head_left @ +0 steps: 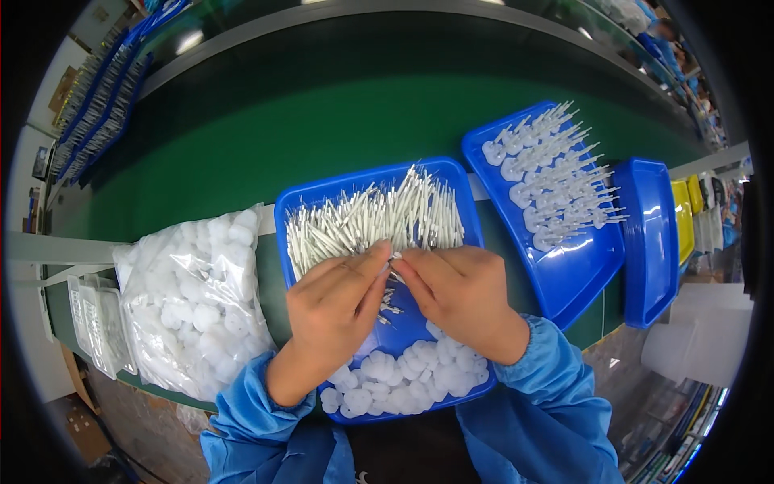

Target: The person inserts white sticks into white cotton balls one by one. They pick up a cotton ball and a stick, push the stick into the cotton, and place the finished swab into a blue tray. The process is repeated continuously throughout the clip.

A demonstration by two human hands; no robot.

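Over the middle of a blue tray point(282, 211), my left hand point(332, 305) and my right hand point(466, 294) meet fingertip to fingertip. Both are closed in a pinch around something small and whitish, mostly hidden by the fingers. Thin white sticks point(355, 218) with fine tips lie in a dense pile at the tray's far end. A few loose ones point(389, 308) show beneath my hands. Translucent white plastic discs point(403, 379) heap up along the near end, below my wrists.
At the right, a second blue tray point(568, 292) holds rows of discs with thin sticks standing out of them. Beyond it are stacked blue trays point(649, 242). A clear bag of white discs point(193, 298) lies left on the green table point(322, 113). Blue racks point(101, 105) stand far left.
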